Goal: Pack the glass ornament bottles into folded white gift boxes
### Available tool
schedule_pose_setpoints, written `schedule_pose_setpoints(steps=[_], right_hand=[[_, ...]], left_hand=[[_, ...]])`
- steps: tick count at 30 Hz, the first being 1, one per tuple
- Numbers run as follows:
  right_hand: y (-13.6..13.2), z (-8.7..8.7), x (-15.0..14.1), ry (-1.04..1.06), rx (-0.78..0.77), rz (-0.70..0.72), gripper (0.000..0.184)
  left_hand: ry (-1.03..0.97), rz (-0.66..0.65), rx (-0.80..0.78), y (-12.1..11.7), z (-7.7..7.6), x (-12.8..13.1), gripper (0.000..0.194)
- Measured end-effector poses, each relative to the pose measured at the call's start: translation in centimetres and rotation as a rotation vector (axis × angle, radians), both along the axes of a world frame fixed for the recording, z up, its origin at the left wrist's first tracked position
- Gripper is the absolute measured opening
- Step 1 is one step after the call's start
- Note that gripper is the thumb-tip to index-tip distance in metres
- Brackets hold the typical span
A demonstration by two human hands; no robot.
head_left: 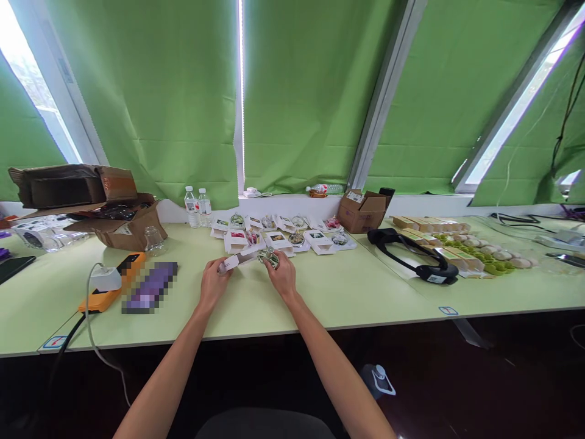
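My left hand (214, 281) grips one end of a small white box (232, 262), holding it just above the table. My right hand (283, 277) pinches a small round shiny object (269, 257) with green in it, close to the box's other end. Its exact kind is too small to make out. Beyond my hands lie several open white boxes (320, 242) with picture labels. Round shiny pieces, some green and some pink, rest in or beside them, such as a dark-rimmed one (296, 238).
Right of the boxes are a brown carton (362, 211), a black headset (436, 268) and egg-tray-like goods (496, 259). On the left stand torn cartons (123, 225), a glass jar (154, 241), water bottles (204, 208), an orange power strip (103, 297) and a blurred purple rectangle (150, 286).
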State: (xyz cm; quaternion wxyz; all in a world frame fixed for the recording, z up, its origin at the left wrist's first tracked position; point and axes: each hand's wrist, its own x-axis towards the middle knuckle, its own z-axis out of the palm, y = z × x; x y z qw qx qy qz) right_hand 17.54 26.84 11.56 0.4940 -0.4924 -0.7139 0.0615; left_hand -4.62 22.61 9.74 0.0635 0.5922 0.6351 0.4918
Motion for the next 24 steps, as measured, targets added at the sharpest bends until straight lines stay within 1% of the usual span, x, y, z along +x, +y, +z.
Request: schedule_pose_setpoints(steps=[6,10,16,21,24], right_hand=[[-0.3,-0.1,-0.1,0.016,0.083,-0.011,0.038],[-0.6,0.1,-0.2,0.005,0.102,-0.001,0.038],[-1.2,0.4,-0.3,-0.037,0.108,0.082,0.035],[-1.6,0.4,-0.4,-0.087,0.094,0.145,0.036],[-1.8,0.4,-0.4,-0.100,0.100,0.207,0.035]], left_hand=[[0.005,0.008,0.003,0.0,0.0,-0.1,0.037],[0.005,0.020,0.002,0.0,0.1,0.0,0.037],[-0.001,0.022,0.006,-0.1,0.1,0.0,0.038],[-0.007,0.010,0.000,0.0,0.2,0.1,0.037],[-0.013,-0.008,-0.002,0.0,0.3,0.2,0.035]])
